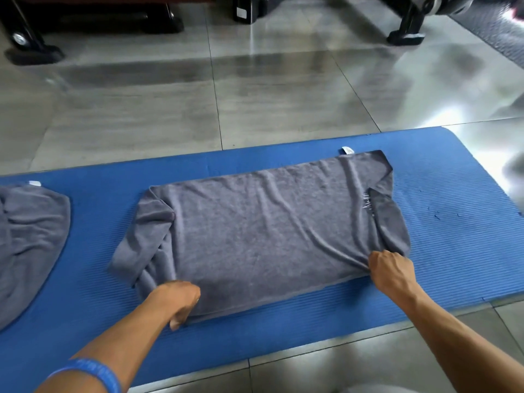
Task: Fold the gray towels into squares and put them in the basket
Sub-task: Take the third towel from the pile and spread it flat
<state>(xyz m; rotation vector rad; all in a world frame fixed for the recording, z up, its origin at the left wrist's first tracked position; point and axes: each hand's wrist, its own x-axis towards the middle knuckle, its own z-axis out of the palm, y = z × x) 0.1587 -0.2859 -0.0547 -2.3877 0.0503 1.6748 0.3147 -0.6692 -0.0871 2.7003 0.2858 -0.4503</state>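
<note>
Gripping gray towel (263, 234) near edge: left hand (178, 300), right hand (390, 269).

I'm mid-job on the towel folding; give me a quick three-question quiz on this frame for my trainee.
1. True or false: the left hand and the right hand both grip the near edge of the gray towel.
2. What does that towel lie on?
A. bare floor tiles
B. the blue mat
C. a table
3. Where is the second gray towel, and is any hand touching it?

Key
1. True; each hand's fingers are curled on the near edge.
2. B.
3. At the left end of the mat, crumpled; no hand touches it.
</note>
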